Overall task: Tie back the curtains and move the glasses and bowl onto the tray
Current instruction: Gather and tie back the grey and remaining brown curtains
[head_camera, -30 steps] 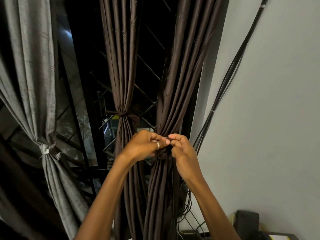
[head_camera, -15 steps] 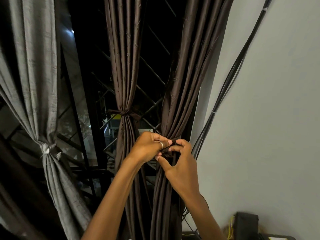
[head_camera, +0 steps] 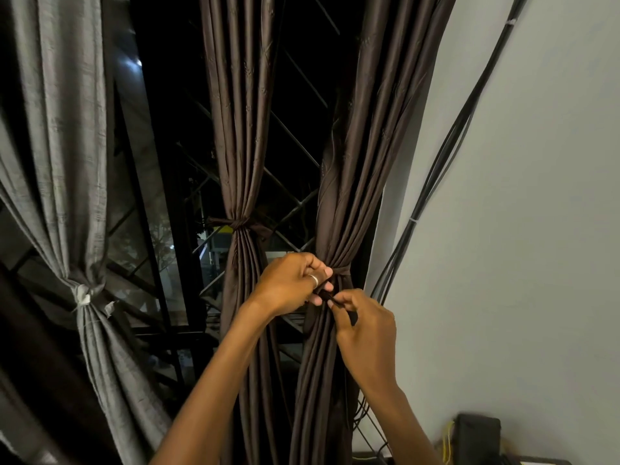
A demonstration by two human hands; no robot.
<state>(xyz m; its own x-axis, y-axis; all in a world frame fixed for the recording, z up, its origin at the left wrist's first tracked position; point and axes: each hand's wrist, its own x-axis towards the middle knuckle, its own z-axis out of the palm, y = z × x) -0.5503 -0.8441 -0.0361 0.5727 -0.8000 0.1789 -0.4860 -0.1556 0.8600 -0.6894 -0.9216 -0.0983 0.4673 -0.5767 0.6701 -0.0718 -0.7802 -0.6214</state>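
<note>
Three curtains show in the head view, the only view.

- The grey curtain (head_camera: 67, 162) at the left of the frame is cinched with a pale tie (head_camera: 82, 295).
- The middle brown curtain (head_camera: 240, 129) is cinched with a dark band (head_camera: 238, 224).
- The right brown curtain (head_camera: 362, 162), right of centre against the wall (head_camera: 536, 229), is gathered into a bundle and is the one in work.

Change over the last second:
- Before, both hands met fingertip to fingertip at the front of the bundle.
- The right hand (head_camera: 365, 327) now sits lower and further right in the frame. Its thumb and forefinger pinch the loose end (head_camera: 352, 317) of the tie band (head_camera: 342, 270) and draw it away from the bundle.
- The left hand (head_camera: 292, 283) has kept its place. Its fingers curl in on the crossing of the band at the front of the bundle, and a ring shows on one finger.
- The band is now visible, wrapped round the folds just right of the left hand.

Judgement: the knot is being pulled tight. Whether it is fully closed is hidden behind the fingers. Once it holds, the curtain half of the task looks complete.

Glasses, bowl and tray are not in frame, so their state is unknown.

Also present: the dark window grille (head_camera: 295, 146) behind the curtains, black cables (head_camera: 453, 146) running up the wall, and a black box (head_camera: 478, 434) at the lower right.
</note>
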